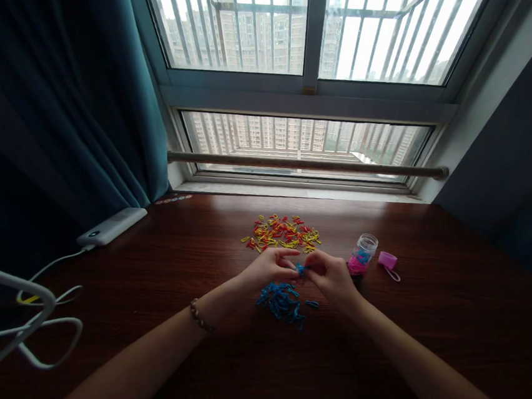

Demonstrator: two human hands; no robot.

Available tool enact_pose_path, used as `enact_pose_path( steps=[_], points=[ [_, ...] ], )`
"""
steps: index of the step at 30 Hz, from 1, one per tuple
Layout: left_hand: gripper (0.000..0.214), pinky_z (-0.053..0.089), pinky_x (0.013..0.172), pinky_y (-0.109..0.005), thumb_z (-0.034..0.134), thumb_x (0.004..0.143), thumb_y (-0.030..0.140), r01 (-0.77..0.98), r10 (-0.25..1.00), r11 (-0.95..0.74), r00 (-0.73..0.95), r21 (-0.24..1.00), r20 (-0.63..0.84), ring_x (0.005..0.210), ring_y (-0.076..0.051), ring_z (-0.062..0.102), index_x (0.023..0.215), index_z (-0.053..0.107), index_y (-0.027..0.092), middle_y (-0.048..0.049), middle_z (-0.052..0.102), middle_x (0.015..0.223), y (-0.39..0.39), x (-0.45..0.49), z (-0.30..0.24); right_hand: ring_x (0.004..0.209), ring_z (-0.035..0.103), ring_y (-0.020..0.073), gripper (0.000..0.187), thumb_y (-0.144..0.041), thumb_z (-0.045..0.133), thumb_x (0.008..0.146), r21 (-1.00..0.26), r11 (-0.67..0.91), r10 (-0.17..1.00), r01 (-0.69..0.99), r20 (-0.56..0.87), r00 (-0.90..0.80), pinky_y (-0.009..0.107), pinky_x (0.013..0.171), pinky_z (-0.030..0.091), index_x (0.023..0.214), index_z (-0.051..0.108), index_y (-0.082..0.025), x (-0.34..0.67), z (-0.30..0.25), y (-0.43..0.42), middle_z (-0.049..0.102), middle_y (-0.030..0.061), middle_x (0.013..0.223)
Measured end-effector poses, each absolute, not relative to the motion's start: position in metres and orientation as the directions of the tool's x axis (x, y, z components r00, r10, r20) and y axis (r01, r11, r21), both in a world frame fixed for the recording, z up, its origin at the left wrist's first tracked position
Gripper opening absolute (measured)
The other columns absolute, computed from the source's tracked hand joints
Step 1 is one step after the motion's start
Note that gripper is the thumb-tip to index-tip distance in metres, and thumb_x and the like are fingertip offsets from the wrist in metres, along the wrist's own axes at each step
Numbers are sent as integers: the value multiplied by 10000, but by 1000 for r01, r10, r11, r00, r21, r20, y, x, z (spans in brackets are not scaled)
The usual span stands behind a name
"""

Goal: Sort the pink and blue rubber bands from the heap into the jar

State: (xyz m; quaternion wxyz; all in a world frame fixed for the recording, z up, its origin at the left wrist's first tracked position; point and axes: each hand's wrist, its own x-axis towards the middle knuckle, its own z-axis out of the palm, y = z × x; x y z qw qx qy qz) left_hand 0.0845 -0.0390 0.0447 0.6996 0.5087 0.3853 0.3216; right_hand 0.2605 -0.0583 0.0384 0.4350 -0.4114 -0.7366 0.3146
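Note:
My left hand [278, 265] pinches small blue elastic bands [300, 270] between thumb and fingers, with the index finger stretched out above. From the other side, my right hand [331, 275] has its thumb and fingertips closed on the same blue bands; how many there are is too small to tell. Right below the hands lies a loose pile of blue bands [282, 301], with a single one [312, 303] apart to its right. Beyond my fingers, red and yellow small loops [284, 231] are spread on the brown wooden table [213, 357].
To the right of my right hand stands an open clear jar [365, 245] with pink and blue bands inside. Its pink lid [387, 259] with a strap lies beside it. A white power bank [111, 225] and white cable [60, 259] are at the left, by the blue curtain [128, 117].

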Motion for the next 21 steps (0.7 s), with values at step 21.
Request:
enact_pose_path(
  steps=[21],
  points=[
    [246, 435, 503, -178, 738, 554, 269, 73, 795, 312, 527, 947, -302, 506, -90, 570, 685, 654, 79, -43, 638, 574, -38, 79, 46, 653, 560, 123, 124, -250, 602, 744, -602, 682, 728, 416, 501, -468, 219, 603, 423, 826, 655, -173, 261, 52, -65, 624, 39, 734]
  ],
)
